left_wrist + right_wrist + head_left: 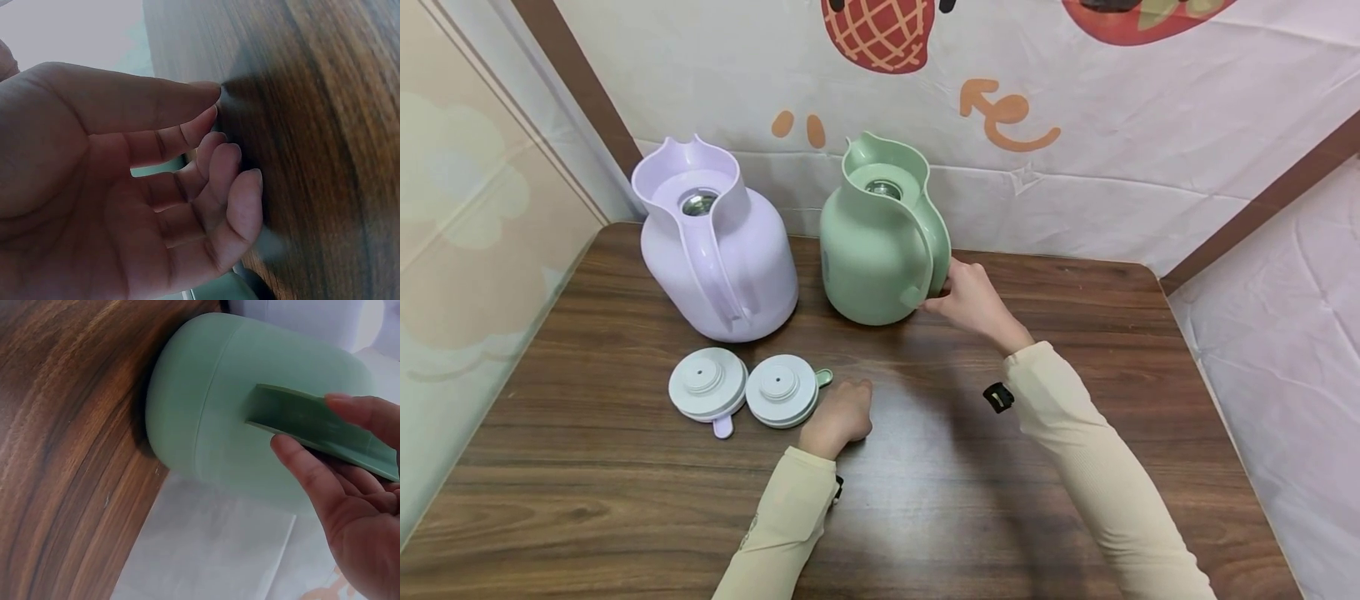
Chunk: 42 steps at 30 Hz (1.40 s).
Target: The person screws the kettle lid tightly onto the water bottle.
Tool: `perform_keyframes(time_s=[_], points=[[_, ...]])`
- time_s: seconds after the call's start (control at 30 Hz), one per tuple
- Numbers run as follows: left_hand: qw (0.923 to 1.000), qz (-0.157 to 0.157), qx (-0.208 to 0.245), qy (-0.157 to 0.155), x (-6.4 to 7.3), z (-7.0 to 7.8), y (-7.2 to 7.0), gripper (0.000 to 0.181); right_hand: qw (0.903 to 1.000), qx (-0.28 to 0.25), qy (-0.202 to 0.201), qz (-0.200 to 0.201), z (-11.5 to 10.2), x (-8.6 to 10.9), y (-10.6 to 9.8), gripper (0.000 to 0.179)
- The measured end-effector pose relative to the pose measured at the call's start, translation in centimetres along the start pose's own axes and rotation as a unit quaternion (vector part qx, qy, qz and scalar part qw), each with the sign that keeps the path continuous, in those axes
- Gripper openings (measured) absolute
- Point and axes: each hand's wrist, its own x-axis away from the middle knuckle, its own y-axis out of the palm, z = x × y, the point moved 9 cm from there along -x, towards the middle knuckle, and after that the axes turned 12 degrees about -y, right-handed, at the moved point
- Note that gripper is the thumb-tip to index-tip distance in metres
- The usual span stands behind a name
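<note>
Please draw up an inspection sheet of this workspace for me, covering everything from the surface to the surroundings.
Surface: brown wood-grain table, with some glare.
Job's things: lilac jug and green jug, both upright and unlidded; lilac-tabbed lid and green-tabbed lid side by side on the table.
Clutter: small black item by the right sleeve; worn or loose, cannot tell.
Hands: right hand grips the green jug's handle; left hand, fingers loosely curled, holds nothing.
Cables: nothing seen.
Surroundings: printed fabric backdrop behind the table.
</note>
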Motion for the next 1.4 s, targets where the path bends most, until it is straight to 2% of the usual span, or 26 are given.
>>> perform_keyframes(time_s=[0.2, 0.7, 1.13, 1.4], points=[[0.9999, 0.008, 0.003, 0.005, 0.0, 0.1, -0.1, 0.016, 0.9995, 0.006, 0.023, 0.022, 0.4, 1.3, -0.7, 0.029], [1.0000, 0.003, 0.006, -0.003, -0.2, -0.2, 0.2, 0.019, 0.9955, 0.012, 0.073, 0.059, 1.1, 4.4, -2.3, 0.032], [0.9999, 0.003, 0.008, -0.006, 0.0, -0.1, 0.1, 0.021, 0.9850, 0.031, 0.145, 0.088, 2.1, 7.4, -3.7, 0.026], [0.9999, 0.005, 0.009, -0.004, 0.1, 0.0, 0.0, 0.019, 0.9800, 0.045, 0.159, 0.111, 2.2, 8.9, -4.5, 0.027]])
